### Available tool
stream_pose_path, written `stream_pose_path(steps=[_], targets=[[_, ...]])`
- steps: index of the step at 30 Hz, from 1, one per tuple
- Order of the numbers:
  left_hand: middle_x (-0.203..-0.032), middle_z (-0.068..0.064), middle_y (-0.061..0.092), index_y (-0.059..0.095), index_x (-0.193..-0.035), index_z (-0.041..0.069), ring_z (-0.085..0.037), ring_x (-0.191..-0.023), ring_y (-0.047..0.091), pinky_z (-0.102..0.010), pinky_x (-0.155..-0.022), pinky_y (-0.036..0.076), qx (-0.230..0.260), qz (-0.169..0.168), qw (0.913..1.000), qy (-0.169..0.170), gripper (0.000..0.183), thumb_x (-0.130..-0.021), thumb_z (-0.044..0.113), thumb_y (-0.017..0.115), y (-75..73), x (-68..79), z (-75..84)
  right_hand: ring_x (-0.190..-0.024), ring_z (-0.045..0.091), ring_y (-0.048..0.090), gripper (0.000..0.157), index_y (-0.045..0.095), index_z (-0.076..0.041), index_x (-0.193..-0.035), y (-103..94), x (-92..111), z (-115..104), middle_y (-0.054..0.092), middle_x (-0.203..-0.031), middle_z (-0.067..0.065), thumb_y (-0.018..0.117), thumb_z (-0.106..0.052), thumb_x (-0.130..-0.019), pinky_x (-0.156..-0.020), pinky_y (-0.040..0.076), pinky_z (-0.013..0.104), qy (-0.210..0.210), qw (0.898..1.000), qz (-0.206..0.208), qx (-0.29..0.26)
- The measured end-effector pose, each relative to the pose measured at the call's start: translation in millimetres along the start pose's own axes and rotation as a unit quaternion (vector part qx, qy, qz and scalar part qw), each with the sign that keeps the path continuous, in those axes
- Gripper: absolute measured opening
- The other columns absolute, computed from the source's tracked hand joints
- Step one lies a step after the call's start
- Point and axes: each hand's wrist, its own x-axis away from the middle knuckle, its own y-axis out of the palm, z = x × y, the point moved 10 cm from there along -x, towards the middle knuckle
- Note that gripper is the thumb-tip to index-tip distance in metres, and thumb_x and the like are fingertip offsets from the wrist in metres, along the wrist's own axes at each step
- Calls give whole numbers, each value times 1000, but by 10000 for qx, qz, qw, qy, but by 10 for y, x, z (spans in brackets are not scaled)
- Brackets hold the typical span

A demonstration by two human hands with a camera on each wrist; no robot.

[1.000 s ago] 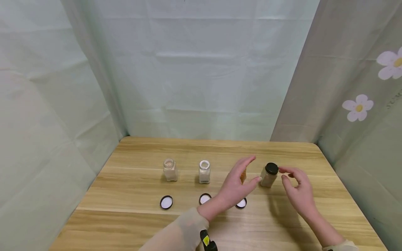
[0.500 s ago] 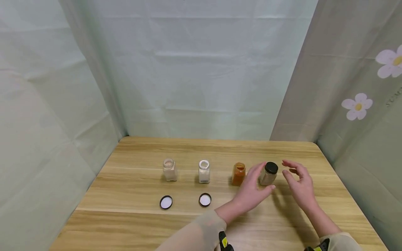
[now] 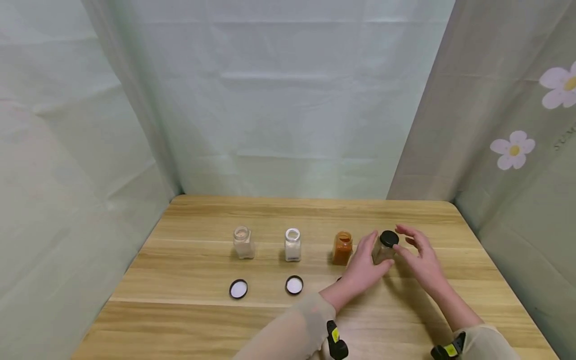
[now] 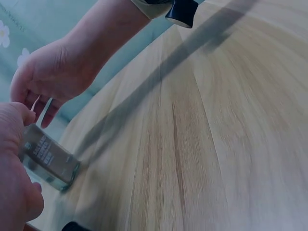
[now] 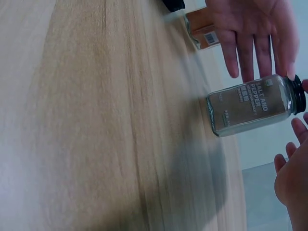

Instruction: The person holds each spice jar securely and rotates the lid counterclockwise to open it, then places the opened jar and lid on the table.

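A square glass jar of brownish seasoning [image 5: 248,106], its label reading "Salt and Pepper", stands at the right in the head view with its black lid [image 3: 389,238] on. My left hand [image 3: 361,272] is around the jar's left side, thumb in front; the right wrist view shows its fingers straight, fingertips at the glass and thumb at the neck. From the right, my right hand [image 3: 425,267] reaches over the lid, thumb right at its edge. The right wrist view shows a gap between the lid and the right hand's other fingers.
Left of the hands is a lidless jar of orange powder [image 3: 342,250], then a lidless jar of white contents [image 3: 292,246] and another of pale contents [image 3: 244,244]. Upturned black lids [image 3: 294,285] lie in front. Curtains [image 3: 288,100] surround the wooden table [image 3: 180,330].
My left hand has moved right, from in front of the orange jar to the lidded jar. My right hand has shifted slightly left, bringing its thumb to the lid. The jars stay in place.
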Motion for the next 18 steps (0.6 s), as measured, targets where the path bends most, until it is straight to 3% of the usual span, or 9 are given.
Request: stream_pose_path(steps=[7,14,18], targets=[[-159,0,38,35,-160,15,-16,-142,40,-37,-115,36,197,247,9991,-289,79,-94,40,71,88,-100,-65,-133,30,41,59,50,-7,-149,96,-24,136,49,-149,13,73,-20,-97,-106,33,26,289,9993,-223,41],[-154,-6,45,43,-155,12,-19,-140,43,-36,-115,36,358,502,9976,-322,71,-93,30,73,113,-162,-107,-130,18,43,59,54,-8,-146,103,-57,172,53,-146,10,78,-23,-94,-108,34,42,458,9988,-147,87],[-152,-6,47,46,-153,13,-19,-139,44,-35,-115,36,384,566,9972,-311,68,-92,26,74,127,-184,-134,-132,27,43,60,55,-6,-145,113,-71,169,53,-145,13,80,-23,-92,-109,31,55,570,9981,-183,-113]])
